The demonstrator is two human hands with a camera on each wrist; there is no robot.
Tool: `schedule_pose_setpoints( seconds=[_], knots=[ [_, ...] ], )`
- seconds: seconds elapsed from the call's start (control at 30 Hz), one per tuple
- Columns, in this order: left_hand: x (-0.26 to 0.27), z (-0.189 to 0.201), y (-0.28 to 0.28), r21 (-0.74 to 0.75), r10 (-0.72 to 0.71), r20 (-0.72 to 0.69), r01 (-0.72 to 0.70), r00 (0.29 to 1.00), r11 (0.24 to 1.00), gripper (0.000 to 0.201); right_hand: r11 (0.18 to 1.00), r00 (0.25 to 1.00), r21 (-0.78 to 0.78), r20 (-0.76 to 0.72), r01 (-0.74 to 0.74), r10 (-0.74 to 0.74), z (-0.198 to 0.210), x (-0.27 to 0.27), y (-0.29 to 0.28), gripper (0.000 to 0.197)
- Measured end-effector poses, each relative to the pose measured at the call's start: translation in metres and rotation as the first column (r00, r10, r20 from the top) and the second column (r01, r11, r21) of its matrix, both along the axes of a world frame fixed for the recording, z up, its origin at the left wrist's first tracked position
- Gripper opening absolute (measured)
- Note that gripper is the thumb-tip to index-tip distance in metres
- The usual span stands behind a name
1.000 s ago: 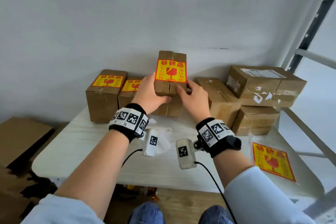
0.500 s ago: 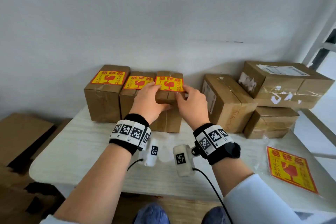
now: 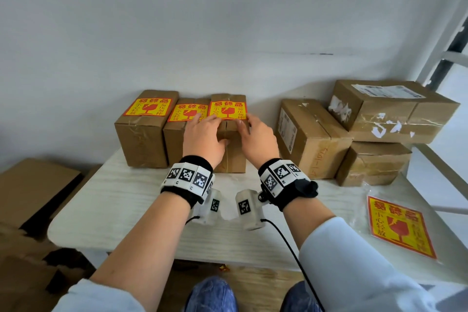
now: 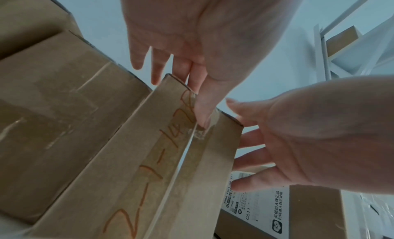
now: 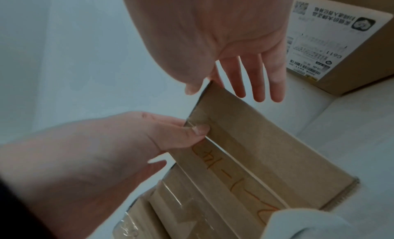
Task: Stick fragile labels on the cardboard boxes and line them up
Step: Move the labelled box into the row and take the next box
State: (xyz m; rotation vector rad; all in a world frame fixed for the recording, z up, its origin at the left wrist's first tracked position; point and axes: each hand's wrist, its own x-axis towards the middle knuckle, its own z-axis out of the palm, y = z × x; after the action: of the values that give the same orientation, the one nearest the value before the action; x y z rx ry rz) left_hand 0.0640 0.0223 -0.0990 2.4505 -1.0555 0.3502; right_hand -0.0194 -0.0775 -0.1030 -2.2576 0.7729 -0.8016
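Three cardboard boxes with yellow-and-red fragile labels stand in a row at the back left of the table (image 3: 126, 200): the first box (image 3: 145, 139), the second box (image 3: 174, 144) and the third box (image 3: 231, 152). The third box's label (image 3: 228, 109) faces up. My left hand (image 3: 205, 132) touches the third box's upper left edge, its thumb (image 4: 202, 111) pressed on the front face (image 4: 170, 175). My right hand (image 3: 255, 134) lies against the box's right side with straight, spread fingers (image 5: 255, 77). Orange handwriting runs down the box front (image 5: 255, 158).
An unlabelled box (image 3: 311, 139) stands to the right of the row. Further right, one box (image 3: 395, 106) sits on top of another (image 3: 377, 164). A plastic sleeve of fragile labels (image 3: 401, 225) lies at the table's right front. Flat cardboard (image 3: 33, 185) lies on the floor left; a white frame (image 3: 450, 58) rises right.
The third labelled box was held raised and tilted; it has come down and now stands in the row beside the second box. Both hands stay at its sides.
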Motion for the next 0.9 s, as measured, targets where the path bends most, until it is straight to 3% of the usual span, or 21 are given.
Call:
schedule_pose_setpoints(
  seconds=[0.13,0.27,0.37,0.53,0.63,0.73,0.9],
  knots=[
    [-0.015,0.006,-0.003,0.057,0.090,0.046,-0.093,0.995,0.994,0.070,0.999,0.994,-0.012,0.099,0.047,-0.045,0.009,-0.025,-0.003,0.046],
    [-0.048,0.025,-0.020,-0.092,-0.032,0.037,0.035,0.999,0.995,0.062,0.988,0.970,-0.055,0.202,0.147,-0.133,0.017,-0.060,-0.021,0.051],
    [-0.078,0.041,-0.040,-0.214,-0.192,-0.105,0.166,0.976,0.962,0.059,0.960,0.935,-0.024,0.235,0.278,-0.265,0.024,-0.093,-0.047,0.051],
    [-0.112,0.043,-0.080,-0.261,-0.327,-0.395,0.237,0.859,0.936,0.064,0.919,0.910,0.028,0.133,0.393,-0.393,0.015,-0.135,-0.083,0.050],
    [-0.121,0.030,-0.101,-0.132,-0.282,-0.465,0.250,0.839,0.959,0.060,0.930,0.926,0.039,0.085,0.365,-0.368,0.006,-0.144,-0.091,0.049],
    [-0.124,0.012,-0.117,-0.021,-0.196,-0.458,0.210,0.867,0.977,0.047,0.939,0.937,0.042,0.070,0.341,-0.343,0.001,-0.147,-0.094,0.047],
    [-0.124,0.001,-0.118,-0.079,-0.181,-0.466,0.162,0.866,0.984,0.044,0.931,0.930,0.019,0.041,0.364,-0.364,0.001,-0.150,-0.097,0.037]
  ],
)
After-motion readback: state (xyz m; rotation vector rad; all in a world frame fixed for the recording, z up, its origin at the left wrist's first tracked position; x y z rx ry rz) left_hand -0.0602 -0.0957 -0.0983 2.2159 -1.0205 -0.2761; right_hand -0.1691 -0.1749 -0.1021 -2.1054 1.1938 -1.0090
